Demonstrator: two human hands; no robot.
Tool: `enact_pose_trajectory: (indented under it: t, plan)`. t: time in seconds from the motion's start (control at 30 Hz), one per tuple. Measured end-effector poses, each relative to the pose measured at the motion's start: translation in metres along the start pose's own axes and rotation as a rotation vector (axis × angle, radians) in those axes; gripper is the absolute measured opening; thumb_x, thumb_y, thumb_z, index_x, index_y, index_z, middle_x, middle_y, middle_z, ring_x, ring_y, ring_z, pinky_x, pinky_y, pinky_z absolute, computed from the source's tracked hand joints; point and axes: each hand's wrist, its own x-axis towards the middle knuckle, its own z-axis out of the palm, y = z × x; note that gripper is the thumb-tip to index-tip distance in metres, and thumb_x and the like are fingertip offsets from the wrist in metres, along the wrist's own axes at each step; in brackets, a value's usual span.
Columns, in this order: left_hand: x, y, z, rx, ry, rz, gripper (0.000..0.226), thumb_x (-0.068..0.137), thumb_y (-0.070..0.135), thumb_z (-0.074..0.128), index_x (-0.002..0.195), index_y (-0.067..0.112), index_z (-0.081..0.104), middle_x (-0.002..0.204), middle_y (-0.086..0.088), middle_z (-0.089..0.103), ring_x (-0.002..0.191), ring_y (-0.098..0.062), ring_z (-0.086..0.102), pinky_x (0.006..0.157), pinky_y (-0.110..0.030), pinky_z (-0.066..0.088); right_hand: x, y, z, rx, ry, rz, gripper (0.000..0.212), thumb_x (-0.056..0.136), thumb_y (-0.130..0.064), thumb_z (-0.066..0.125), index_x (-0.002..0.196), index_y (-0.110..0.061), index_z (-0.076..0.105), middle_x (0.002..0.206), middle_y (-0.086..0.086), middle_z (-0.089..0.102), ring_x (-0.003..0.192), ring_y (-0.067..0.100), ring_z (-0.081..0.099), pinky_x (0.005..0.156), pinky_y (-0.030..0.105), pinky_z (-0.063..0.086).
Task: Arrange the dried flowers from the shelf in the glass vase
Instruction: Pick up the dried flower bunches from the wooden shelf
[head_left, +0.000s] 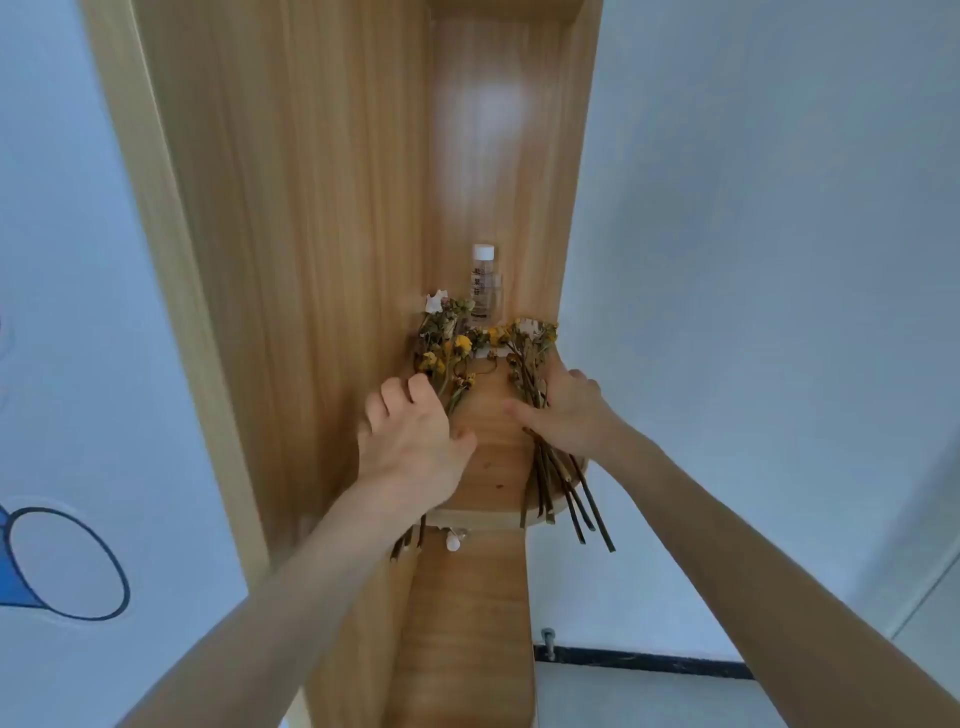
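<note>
Mid-frame, on the wooden shelf (488, 467): two bunches of dried flowers. Our left hand (410, 436) lies over the left bunch (441, 348), fingers loosely curled; our right hand (566, 410) presses the right bunch (535, 364). Stems run toward us, overhanging the shelf edge. No vase visible.

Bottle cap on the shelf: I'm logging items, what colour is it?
White; the bottle cap shows clearly in the head view.

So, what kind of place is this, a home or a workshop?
Probably a room in a home, though I cannot be sure. A tall wooden shelf unit stands against plain pale walls, and it holds dried flowers and a small clear bottle, with no tools or machines in view.
</note>
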Motion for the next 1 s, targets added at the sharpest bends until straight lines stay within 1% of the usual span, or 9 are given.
enact_pose_trajectory:
  t: [0.1, 0.2, 0.4, 0.53, 0.6, 0.7, 0.83, 0.93, 1.0]
  plan:
    - [0.023, 0.0, 0.015, 0.18, -0.07, -0.142, 0.078, 0.087, 0.044, 0.054, 0.14, 0.003, 0.013, 0.145, -0.016, 0.023, 0.134, -0.031, 0.02, 0.107, -0.043, 0.024, 0.016, 0.002, 0.013, -0.157, -0.06, 0.156, 0.074, 0.085, -0.053, 0.055, 0.135, -0.004, 0.03, 0.14, 0.019, 0.037, 0.129, 0.037, 0.033, 0.105, 0.047, 0.033]
    - [0.039, 0.002, 0.027, 0.203, -0.129, -0.208, 0.085, 0.088, 0.043, 0.053, 0.143, -0.001, 0.004, 0.147, -0.019, 0.023, 0.134, -0.033, 0.024, 0.106, -0.043, 0.027, 0.024, 0.0, 0.02, -0.13, -0.069, 0.254, 0.078, 0.083, -0.045, 0.06, 0.138, -0.002, 0.026, 0.141, 0.02, 0.033, 0.13, 0.036, 0.03, 0.103, 0.045, 0.033]
    - [0.06, -0.003, 0.034, 0.282, -0.089, -0.2, 0.07, 0.087, 0.024, 0.057, 0.14, -0.002, 0.018, 0.143, -0.021, 0.031, 0.129, -0.033, 0.033, 0.1, -0.041, 0.034, 0.035, 0.0, 0.026, -0.042, -0.024, 0.286, 0.058, 0.085, -0.015, 0.056, 0.133, 0.001, 0.028, 0.132, 0.021, 0.043, 0.119, 0.035, 0.045, 0.094, 0.04, 0.043]
    - [0.065, -0.002, 0.036, 0.244, -0.117, -0.203, 0.06, 0.087, 0.004, 0.052, 0.138, -0.002, 0.022, 0.138, -0.024, 0.034, 0.124, -0.035, 0.04, 0.091, -0.042, 0.043, 0.04, -0.001, 0.024, -0.051, -0.031, 0.304, 0.053, 0.086, -0.007, 0.051, 0.133, 0.005, 0.028, 0.124, 0.02, 0.051, 0.112, 0.034, 0.053, 0.077, 0.034, 0.042]
    - [0.066, -0.001, 0.036, 0.243, -0.13, -0.191, 0.062, 0.085, 0.001, 0.053, 0.138, -0.003, 0.021, 0.137, -0.025, 0.037, 0.122, -0.036, 0.045, 0.088, -0.041, 0.046, 0.042, -0.002, 0.024, -0.06, -0.035, 0.318, 0.052, 0.086, -0.006, 0.051, 0.133, 0.006, 0.029, 0.122, 0.02, 0.053, 0.11, 0.034, 0.054, 0.076, 0.034, 0.043]
    - [0.067, -0.001, 0.035, 0.263, -0.128, -0.172, 0.064, 0.085, 0.0, 0.054, 0.139, -0.003, 0.02, 0.137, -0.024, 0.04, 0.121, -0.036, 0.047, 0.085, -0.041, 0.046, 0.042, 0.0, 0.025, -0.05, -0.034, 0.305, 0.049, 0.088, -0.004, 0.048, 0.132, 0.006, 0.03, 0.121, 0.02, 0.053, 0.108, 0.034, 0.055, 0.075, 0.034, 0.043]
    - [0.063, 0.002, 0.028, 0.219, -0.088, -0.159, 0.052, 0.089, 0.007, 0.053, 0.134, -0.001, 0.027, 0.133, -0.023, 0.044, 0.117, -0.037, 0.05, 0.082, -0.041, 0.045, 0.038, 0.004, 0.019, 0.041, -0.029, 0.286, 0.05, 0.091, -0.005, 0.047, 0.134, 0.007, 0.024, 0.122, 0.02, 0.051, 0.101, 0.03, 0.054, 0.071, 0.032, 0.04]
    - [0.055, 0.008, 0.018, 0.118, -0.068, -0.137, 0.044, 0.092, 0.012, 0.052, 0.128, 0.0, 0.03, 0.129, -0.022, 0.047, 0.115, -0.038, 0.05, 0.08, -0.042, 0.043, 0.029, 0.007, 0.009, 0.118, -0.025, 0.267, 0.051, 0.093, -0.01, 0.047, 0.134, 0.007, 0.023, 0.126, 0.022, 0.048, 0.111, 0.034, 0.053, 0.075, 0.032, 0.042]
    - [0.044, 0.011, 0.009, 0.042, -0.047, -0.108, 0.039, 0.094, 0.017, 0.049, 0.125, 0.0, 0.032, 0.124, -0.022, 0.049, 0.111, -0.039, 0.051, 0.079, -0.042, 0.043, 0.016, 0.009, 0.001, 0.196, -0.018, 0.235, 0.048, 0.094, -0.011, 0.045, 0.134, 0.006, 0.023, 0.125, 0.024, 0.049, 0.109, 0.036, 0.056, 0.083, 0.037, 0.049]
